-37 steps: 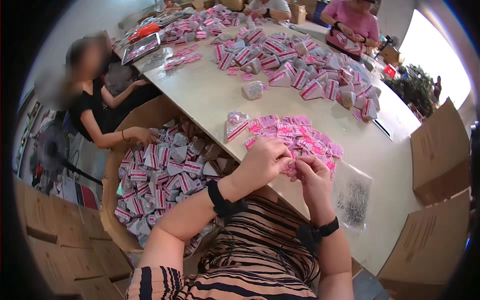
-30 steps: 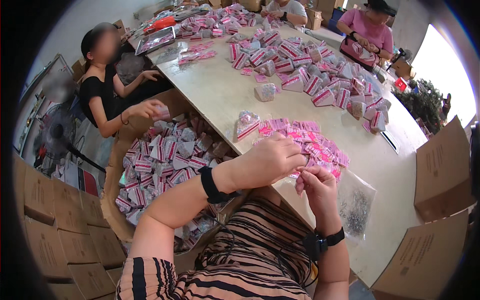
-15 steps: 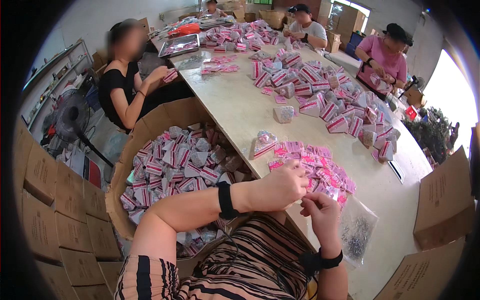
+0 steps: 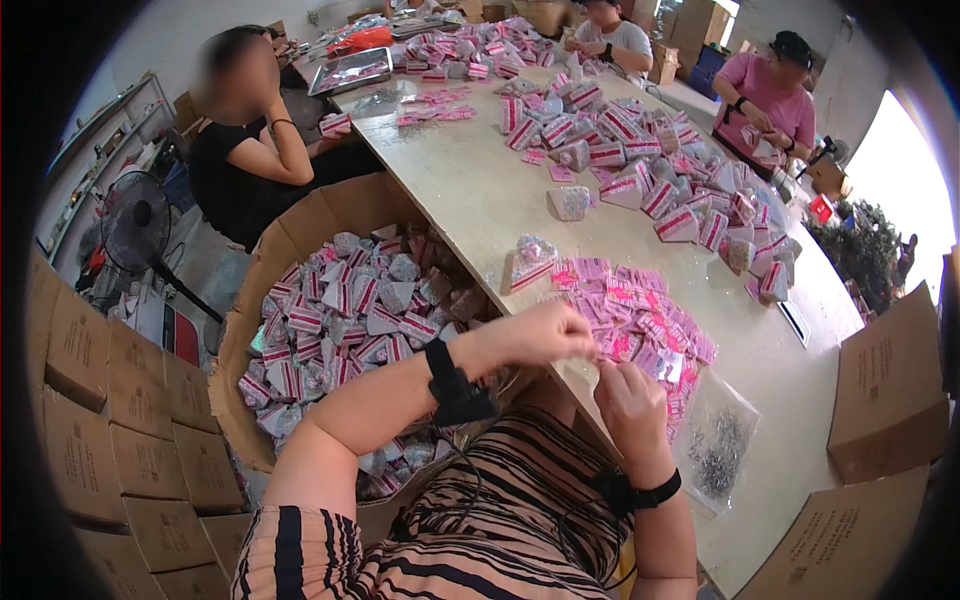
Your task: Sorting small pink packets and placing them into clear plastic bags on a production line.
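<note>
My left hand (image 4: pixel 545 335) and my right hand (image 4: pixel 628 395) meet at the near edge of a long pale table (image 4: pixel 470 205). Their fingers pinch something small between them; it is too small to make out. Just beyond my fingers lies a pile of small pink labels (image 4: pixel 640 315). A filled clear pouch with a pink header (image 4: pixel 530 262) stands behind that pile. A clear bag of small dark metal bits (image 4: pixel 715 455) lies to the right of my right hand. Both wrists wear black bands.
A big cardboard box (image 4: pixel 300 235) full of packed pouches stands at my left. More pouches (image 4: pixel 640 150) cover the far table. A person in black (image 4: pixel 250 140) sits at left, two others (image 4: pixel 770 95) at the far side. Stacked cartons (image 4: pixel 100 400) flank both sides; a fan (image 4: pixel 135 235) stands far left.
The view has swung left and down, so the table and box slid rightward in the picture. My hands stay together at the label pile. The person in black raised a hand to the face.
</note>
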Motion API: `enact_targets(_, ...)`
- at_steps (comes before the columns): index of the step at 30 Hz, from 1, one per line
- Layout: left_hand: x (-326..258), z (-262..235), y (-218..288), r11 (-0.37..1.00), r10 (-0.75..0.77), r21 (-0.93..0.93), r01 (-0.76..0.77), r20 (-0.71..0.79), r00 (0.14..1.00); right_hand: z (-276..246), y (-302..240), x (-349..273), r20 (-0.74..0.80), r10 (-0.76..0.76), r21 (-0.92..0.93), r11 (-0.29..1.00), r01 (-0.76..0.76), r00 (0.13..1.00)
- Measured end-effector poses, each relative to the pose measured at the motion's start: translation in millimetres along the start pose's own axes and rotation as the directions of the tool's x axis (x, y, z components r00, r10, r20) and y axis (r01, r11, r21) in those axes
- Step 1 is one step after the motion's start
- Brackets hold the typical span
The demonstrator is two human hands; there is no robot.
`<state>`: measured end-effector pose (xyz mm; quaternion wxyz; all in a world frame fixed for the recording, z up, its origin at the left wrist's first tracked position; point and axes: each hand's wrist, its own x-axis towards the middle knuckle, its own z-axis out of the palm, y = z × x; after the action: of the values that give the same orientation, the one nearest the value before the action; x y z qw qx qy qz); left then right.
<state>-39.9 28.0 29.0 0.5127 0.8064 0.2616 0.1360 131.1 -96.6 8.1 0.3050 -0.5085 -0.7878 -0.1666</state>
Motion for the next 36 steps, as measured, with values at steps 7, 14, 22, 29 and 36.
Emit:
enact_targets(7,26,-44,-62,0.635,0.232,0.636,0.439,-0.699,0.676,1,5,4,-0.049,0.175,0.226,0.961,-0.160,0.983)
enact_targets(14,35,-51,-129,0.983,-0.016,0.102,0.152,-0.779,0.627,8,1,6,-0.084,0.241,0.318,0.926,-0.203,0.967)
enact_targets(22,34,-47,-106,0.935,-0.031,0.241,0.261,-0.678,0.735,5,-8,11,0.009,0.302,0.436,0.856,-0.276,0.953)
enact_targets(29,51,-46,-100,0.892,0.057,0.376,0.251,-0.644,0.763,7,-6,7,-0.015,0.312,0.446,0.853,-0.272,0.950)
enact_targets(36,36,-23,-61,0.945,0.275,0.090,-0.315,-0.738,0.616,-9,6,31,-0.060,0.338,0.404,0.868,-0.287,0.939)
